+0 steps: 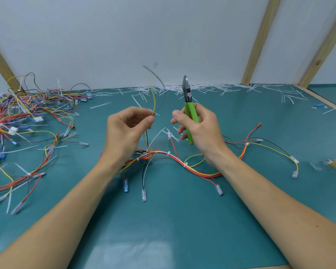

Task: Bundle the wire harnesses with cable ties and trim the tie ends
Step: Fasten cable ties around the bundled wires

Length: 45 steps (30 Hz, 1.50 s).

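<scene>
Harnesses are lying in two groups on the green tabletop [173, 220]. At the far left a tangled pile of harnesses [27, 113] is sitting against the wall; several of its white ties are showing long untrimmed tails, so I judge that work is still waiting there. Moving right, the left hand [128, 131] is pinching a yellow wire [154, 98] and a thin black wire beside it, lifting both off the harness in the middle [182, 162]. That harness is already wearing several short white ties, so bundling here is looking mostly done. Further right, the right hand [200, 129] is clenching the green-handled cutters [188, 105], tips pointing up, touching no tie. Cut tie ends [211, 88] are littering the back edge, suggesting much trimming is finished.
</scene>
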### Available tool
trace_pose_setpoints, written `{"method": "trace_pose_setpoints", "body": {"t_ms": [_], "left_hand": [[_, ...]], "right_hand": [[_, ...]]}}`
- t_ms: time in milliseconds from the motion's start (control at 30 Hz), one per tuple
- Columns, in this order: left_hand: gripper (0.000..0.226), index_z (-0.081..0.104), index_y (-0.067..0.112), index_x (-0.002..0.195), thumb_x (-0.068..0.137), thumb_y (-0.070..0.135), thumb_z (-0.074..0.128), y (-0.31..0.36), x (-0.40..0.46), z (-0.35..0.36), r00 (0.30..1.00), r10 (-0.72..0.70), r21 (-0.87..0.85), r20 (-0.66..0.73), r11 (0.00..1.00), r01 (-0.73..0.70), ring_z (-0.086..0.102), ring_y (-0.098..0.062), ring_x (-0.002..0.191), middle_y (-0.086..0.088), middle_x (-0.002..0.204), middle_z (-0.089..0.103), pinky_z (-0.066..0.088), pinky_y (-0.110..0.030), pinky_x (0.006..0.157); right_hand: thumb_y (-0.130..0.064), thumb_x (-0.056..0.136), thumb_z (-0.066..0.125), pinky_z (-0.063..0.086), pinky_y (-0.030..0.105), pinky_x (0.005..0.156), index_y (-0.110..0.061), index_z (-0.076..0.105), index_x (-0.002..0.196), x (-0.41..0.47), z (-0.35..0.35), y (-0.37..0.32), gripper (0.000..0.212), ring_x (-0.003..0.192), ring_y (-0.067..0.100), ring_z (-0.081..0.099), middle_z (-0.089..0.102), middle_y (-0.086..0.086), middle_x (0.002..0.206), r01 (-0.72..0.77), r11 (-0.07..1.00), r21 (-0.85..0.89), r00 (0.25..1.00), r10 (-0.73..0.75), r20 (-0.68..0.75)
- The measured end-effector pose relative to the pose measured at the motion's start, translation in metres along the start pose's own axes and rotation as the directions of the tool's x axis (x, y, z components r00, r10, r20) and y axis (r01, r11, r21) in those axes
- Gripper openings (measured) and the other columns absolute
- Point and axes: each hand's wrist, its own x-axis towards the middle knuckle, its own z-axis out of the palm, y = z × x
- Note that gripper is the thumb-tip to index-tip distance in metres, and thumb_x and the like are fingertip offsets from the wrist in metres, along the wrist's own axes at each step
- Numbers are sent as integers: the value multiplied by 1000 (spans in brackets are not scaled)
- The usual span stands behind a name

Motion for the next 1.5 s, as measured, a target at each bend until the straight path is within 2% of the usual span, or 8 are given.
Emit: {"method": "trace_pose_setpoints", "body": {"t_ms": [167, 233, 367, 600, 900, 1167, 1300, 1500], "left_hand": [[20, 71, 19, 105, 87, 10, 76, 4, -9, 11, 911, 359, 483, 203, 773, -412, 62, -9, 72, 9, 79, 65, 49, -26, 70], [34, 61, 22, 116, 88, 15, 77, 6, -10, 13, 924, 328, 501, 195, 777, -381, 64, -10, 73, 14, 80, 66, 52, -35, 71], [53, 45, 22, 120, 82, 21, 82, 6, -12, 18, 970, 224, 375, 91, 895, -242, 61, 3, 66, 18, 78, 71, 37, -8, 63], [19, 73, 16, 92, 101, 28, 61, -7, -8, 11, 942, -155, 139, 296, 983, 118, 57, -8, 60, 5, 63, 66, 42, -17, 61], [20, 71, 12, 80, 97, 19, 64, -7, -2, 7, 963, -234, 206, 133, 957, 204, 28, -6, 48, 10, 53, 32, 31, -15, 42], [10, 70, 11, 88, 96, 16, 67, -8, 0, -2, 976, 194, 543, 97, 812, -215, 46, -18, 77, -1, 77, 52, 37, -32, 69], [8, 74, 14, 89, 95, 16, 70, -9, -1, -1, 965, 209, 497, 159, 828, -261, 44, -13, 75, 4, 76, 52, 35, -25, 69], [7, 78, 14, 92, 93, 17, 72, -7, -3, 4, 960, 176, 423, 219, 869, -256, 47, -7, 71, 7, 75, 54, 35, -17, 67]], "right_hand": [[-22, 89, 80, 59, 33, 65, -7, 63, 99, -1, 2, 1, 24, 68, 12, 66, 73, 10, 88, -126, 991, 44, 990, 123, 76], [-15, 89, 79, 60, 36, 68, -12, 63, 96, 0, 1, 2, 18, 69, 13, 67, 69, 7, 86, -177, 982, 61, 981, 171, 92], [-6, 89, 77, 63, 42, 74, -14, 61, 92, 1, -1, 6, 18, 72, 16, 70, 68, 7, 85, -267, 950, 159, 961, 252, 110], [0, 91, 71, 61, 35, 68, -15, 57, 93, 5, -5, 6, 21, 74, 16, 70, 73, 4, 85, -289, 910, 298, 957, 267, 113], [-22, 92, 73, 54, 37, 70, -15, 61, 92, 5, -4, 7, 13, 69, 16, 69, 77, 3, 89, -202, 957, -207, 977, 211, 24], [-29, 86, 77, 56, 40, 75, -21, 63, 86, 7, -13, -2, 17, 81, 26, 69, 70, -4, 83, 122, 959, -257, 991, -132, -25], [-16, 85, 76, 57, 40, 83, -19, 66, 93, 5, -12, 2, 14, 84, 17, 70, 75, -5, 87, 182, 924, -337, 983, -164, 84], [-9, 87, 73, 46, 14, 70, -22, 64, 93, 2, -6, 13, 17, 71, -3, 64, 77, -12, 88, 160, 906, -391, 979, -96, 179]]}}
